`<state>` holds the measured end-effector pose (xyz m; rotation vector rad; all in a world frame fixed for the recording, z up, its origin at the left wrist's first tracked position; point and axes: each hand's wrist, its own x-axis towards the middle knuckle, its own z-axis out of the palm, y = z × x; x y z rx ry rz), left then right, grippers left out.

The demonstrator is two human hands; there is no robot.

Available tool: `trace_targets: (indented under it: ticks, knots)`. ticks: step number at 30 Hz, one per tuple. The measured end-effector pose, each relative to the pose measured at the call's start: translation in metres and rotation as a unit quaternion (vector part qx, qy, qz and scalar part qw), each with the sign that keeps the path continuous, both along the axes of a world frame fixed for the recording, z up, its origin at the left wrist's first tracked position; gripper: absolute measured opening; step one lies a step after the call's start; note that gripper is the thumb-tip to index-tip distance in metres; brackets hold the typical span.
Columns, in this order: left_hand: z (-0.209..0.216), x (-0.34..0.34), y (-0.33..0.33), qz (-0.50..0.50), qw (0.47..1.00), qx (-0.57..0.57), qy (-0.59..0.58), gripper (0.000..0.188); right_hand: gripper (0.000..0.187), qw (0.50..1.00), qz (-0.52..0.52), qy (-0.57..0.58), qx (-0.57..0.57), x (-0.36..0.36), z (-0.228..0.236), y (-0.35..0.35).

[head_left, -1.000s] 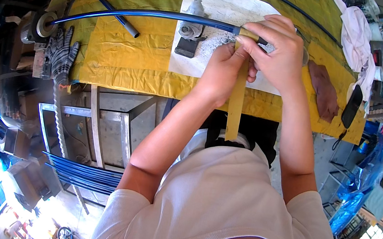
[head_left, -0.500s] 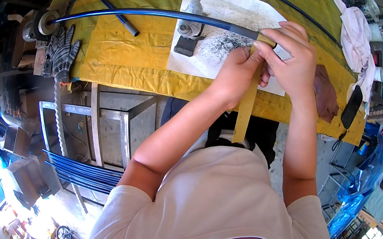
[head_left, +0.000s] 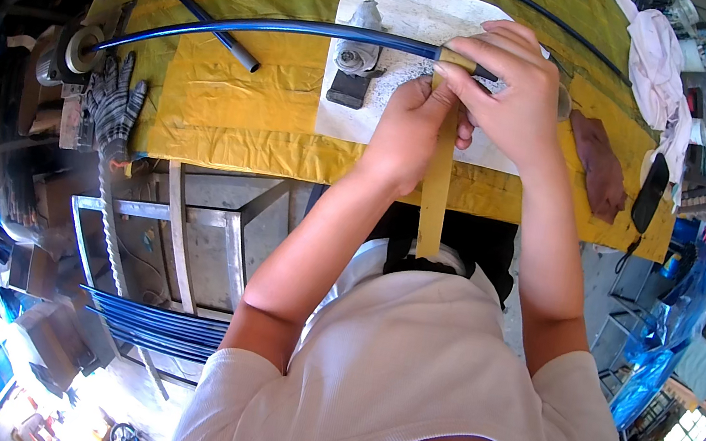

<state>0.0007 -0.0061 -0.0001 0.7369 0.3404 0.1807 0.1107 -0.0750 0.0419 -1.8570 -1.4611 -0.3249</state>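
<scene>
A glossy blue rod (head_left: pixel 291 25) runs from a round metal chuck (head_left: pixel 85 49) at the left to my hands. A yellow sandpaper strip (head_left: pixel 435 197) loops over the rod near its dark grey end, and its tail hangs past the table edge toward my waist. My left hand (head_left: pixel 409 128) is closed, pinching the strip just below the rod. My right hand (head_left: pixel 512 89) presses the strip's loop against the rod between thumb and fingers. Beneath lies a white paper sheet (head_left: pixel 484 149) with black dust, carrying a grey crumpled tube (head_left: pixel 358 50) and a black block (head_left: pixel 349 88).
Yellow sheeting (head_left: pixel 231 118) covers the table. A second dark rod (head_left: pixel 193 6) lies behind the blue one. A striped glove (head_left: pixel 115 109) is beside the chuck. At right are a brown cloth (head_left: pixel 600 167), a black phone-like object (head_left: pixel 650 194) and a pale cloth (head_left: pixel 655 61).
Both hands have slid left along the rod with the yellow sandpaper strip. The rod's dark tip now shows beyond the strip, to its right.
</scene>
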Motion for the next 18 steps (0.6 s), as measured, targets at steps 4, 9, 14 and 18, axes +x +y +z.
trace_targets:
  ticks: [4,9,14,18]
  knots:
    - [-0.003,0.000,0.002,0.010,1.000,-0.016,-0.002,0.029,0.020,1.000,0.006,0.009,0.002,0.001,-0.005,0.003]
    - [-0.004,0.001,-0.002,0.007,1.000,-0.015,-0.003,0.028,0.020,1.000,-0.002,0.012,-0.008,0.001,-0.006,-0.001]
    - [-0.007,0.005,-0.008,-0.006,1.000,-0.009,0.004,0.027,0.021,1.000,-0.004,0.008,-0.008,0.005,-0.006,-0.009]
    - [-0.006,0.012,-0.022,-0.008,1.000,-0.021,0.004,0.027,0.022,1.000,-0.014,0.006,-0.021,0.013,-0.008,-0.025]
